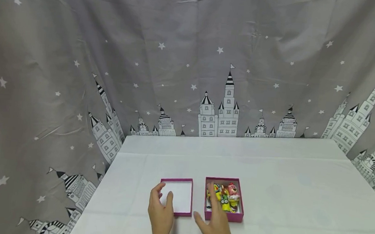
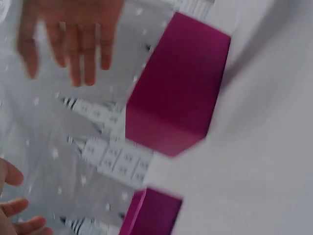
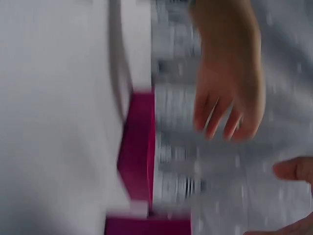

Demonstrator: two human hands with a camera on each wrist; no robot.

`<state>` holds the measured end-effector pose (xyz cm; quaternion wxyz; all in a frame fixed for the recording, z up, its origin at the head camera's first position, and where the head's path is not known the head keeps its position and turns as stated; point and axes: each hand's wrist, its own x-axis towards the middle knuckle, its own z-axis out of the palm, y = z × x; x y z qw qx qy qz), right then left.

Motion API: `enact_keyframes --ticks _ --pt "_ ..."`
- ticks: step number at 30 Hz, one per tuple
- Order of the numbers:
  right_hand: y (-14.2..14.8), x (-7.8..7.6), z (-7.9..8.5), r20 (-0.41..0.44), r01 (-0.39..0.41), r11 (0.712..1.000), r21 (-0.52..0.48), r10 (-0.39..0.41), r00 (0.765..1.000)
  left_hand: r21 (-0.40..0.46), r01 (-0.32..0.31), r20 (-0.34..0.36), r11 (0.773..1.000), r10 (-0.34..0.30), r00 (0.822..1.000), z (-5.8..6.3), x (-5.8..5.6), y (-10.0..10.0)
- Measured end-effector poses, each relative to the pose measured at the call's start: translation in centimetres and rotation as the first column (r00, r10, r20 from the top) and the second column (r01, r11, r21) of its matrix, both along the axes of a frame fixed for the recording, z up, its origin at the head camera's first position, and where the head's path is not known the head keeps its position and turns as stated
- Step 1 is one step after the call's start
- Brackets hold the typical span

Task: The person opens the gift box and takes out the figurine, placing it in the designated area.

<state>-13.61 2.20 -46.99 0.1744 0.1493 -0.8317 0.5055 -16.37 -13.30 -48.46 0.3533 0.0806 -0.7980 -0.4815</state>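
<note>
On the white table lie two square magenta trays, likely box and lid. The left one, a shallow tray (image 1: 192, 200), has a bare white inside. My left hand (image 1: 161, 216) hovers over its near-left corner, fingers loosely bent and holding nothing. The right one is a deeper box (image 1: 234, 217) packed with small colourful toy figures, among them a pink bear figure (image 1: 232, 189) and a yellow figure (image 1: 225, 203). Over its left side is my right hand (image 1: 216, 224), fingers extended, thumb apart, hiding part of the toys. In the left wrist view, the right hand (image 2: 80, 36) appears raised beside the box (image 2: 178, 88).
White cloth covers the table (image 1: 294, 191), stretching away to the right of the box and behind both trays. A grey curtain (image 1: 181, 28) printed with castles and stars hangs along the back and sides.
</note>
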Motion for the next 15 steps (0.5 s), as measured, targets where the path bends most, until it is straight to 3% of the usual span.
enact_keyframes --ticks 3,6,10,13,15 --pt "3.3 -1.5 -0.3 0.006 0.063 0.998 -0.005 -0.062 0.998 -0.028 0.136 -0.043 0.990 -0.137 0.990 0.3 -0.4 1.7" --pt "6.3 -2.6 -1.1 0.052 0.075 0.997 0.021 -0.076 0.996 -0.028 0.268 0.006 0.963 -0.268 0.964 0.3 -0.5 3.6" --pt "9.3 -3.3 -2.5 0.166 0.023 0.997 0.070 -0.035 0.985 -0.019 0.416 0.144 0.909 -0.410 0.901 -0.3 -0.5 5.7" --pt "10.4 -3.5 -3.6 0.222 -0.025 0.995 0.093 0.004 0.975 -0.031 0.493 0.233 0.869 -0.474 0.849 -1.2 -0.5 6.7" --pt "10.7 -3.5 -4.2 0.240 -0.057 0.994 0.094 0.033 0.970 -0.039 0.521 0.276 0.853 -0.492 0.826 -1.9 -0.5 7.1"
